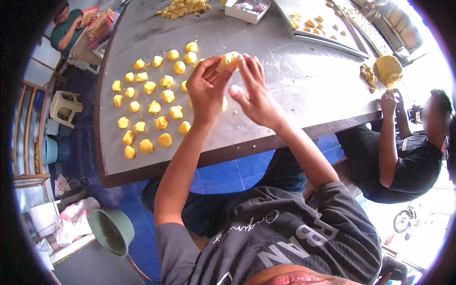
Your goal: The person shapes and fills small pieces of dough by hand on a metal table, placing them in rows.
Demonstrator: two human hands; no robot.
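A piece of yellow dough [229, 61] is held up over the table between the fingers of my left hand [207, 90], which are closed around it. My right hand [259, 97] comes in from the other side, fingers stretched out and fingertips against the dough, its thumb standing apart. Below and to the left, several small yellow dough balls [154, 107] lie in loose rows on the grey metal tabletop [294, 90]. My hands and wrists cover part of the rows.
A heap of dough pieces [183, 7] and a white box [248, 10] lie at the far side. A tray [327, 39] holds more pieces at far right. Right of me, a co-worker [403, 156] sits near a yellow dough slab [389, 70]. A green basin [112, 232] stands lower left.
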